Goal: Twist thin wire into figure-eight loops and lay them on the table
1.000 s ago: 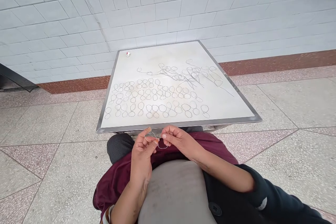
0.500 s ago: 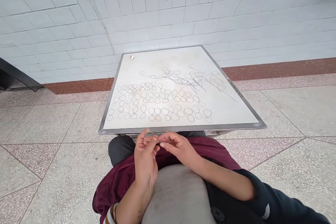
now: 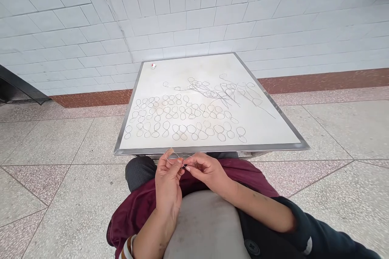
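Just off the table's near edge, my left hand [image 3: 168,176] pinches a thin looped wire [image 3: 169,160] between thumb and fingers. My right hand [image 3: 208,170] touches or nearly touches it, thumb and fingertips closed on the wire's other part. A small dark spot shows between the fingertips, too small to make out. On the white table [image 3: 188,64] lie rows of thin wire figure-eight loops [image 3: 181,129]. Behind them, toward the right, is a tangled pile of wires [image 3: 209,89] with looped ends and long straight tails.
A small red and white object [image 3: 153,66] sits at the table's far left corner. The table has a grey metal rim [image 3: 212,149] and stands by a white tiled wall [image 3: 170,20]. My knee [image 3: 139,173] is under its near edge.
My right hand's fingers have shifted slightly around the wire, and the loop near them looks a little different. My left hand keeps its grip. The table items are unchanged.
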A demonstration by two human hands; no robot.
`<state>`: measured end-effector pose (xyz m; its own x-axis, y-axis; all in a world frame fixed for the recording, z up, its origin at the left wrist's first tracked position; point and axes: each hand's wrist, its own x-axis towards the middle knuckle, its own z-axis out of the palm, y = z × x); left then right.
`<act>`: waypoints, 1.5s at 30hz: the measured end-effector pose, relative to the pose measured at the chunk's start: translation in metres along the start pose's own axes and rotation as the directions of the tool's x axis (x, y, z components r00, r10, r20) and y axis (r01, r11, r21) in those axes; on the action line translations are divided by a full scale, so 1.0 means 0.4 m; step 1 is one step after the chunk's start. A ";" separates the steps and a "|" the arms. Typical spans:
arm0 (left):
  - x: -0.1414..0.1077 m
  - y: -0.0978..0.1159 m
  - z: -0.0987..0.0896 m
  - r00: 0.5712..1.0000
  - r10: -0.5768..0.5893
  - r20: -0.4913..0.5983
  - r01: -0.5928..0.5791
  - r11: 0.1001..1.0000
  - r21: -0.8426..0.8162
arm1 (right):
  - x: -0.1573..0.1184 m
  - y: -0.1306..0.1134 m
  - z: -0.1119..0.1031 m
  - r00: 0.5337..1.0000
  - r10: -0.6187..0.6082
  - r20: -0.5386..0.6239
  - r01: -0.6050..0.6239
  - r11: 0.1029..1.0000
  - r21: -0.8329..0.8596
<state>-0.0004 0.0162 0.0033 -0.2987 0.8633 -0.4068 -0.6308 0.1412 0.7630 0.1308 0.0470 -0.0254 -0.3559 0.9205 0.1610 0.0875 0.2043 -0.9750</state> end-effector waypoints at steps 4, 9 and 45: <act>-0.001 0.005 -0.005 1.000 -0.001 0.012 0.001 0.999 0.045 | 0.009 -0.005 -0.014 0.998 0.014 0.068 -0.013 1.000 -0.020; -0.001 0.000 -0.011 1.000 0.004 0.029 -0.006 0.998 0.061 | 0.018 -0.014 -0.026 0.985 0.080 0.156 -0.088 0.995 0.044; -0.009 -0.012 -0.022 0.981 0.184 0.062 -0.194 0.947 0.257 | 0.012 -0.007 -0.029 0.959 0.216 0.184 -0.279 0.842 0.461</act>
<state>-0.0028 0.0081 -0.0033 -0.3645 0.9031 -0.2271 -0.3555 0.0905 0.9303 0.1396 0.0546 -0.0200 -0.4937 0.8655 -0.0849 -0.2561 -0.2380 -0.9369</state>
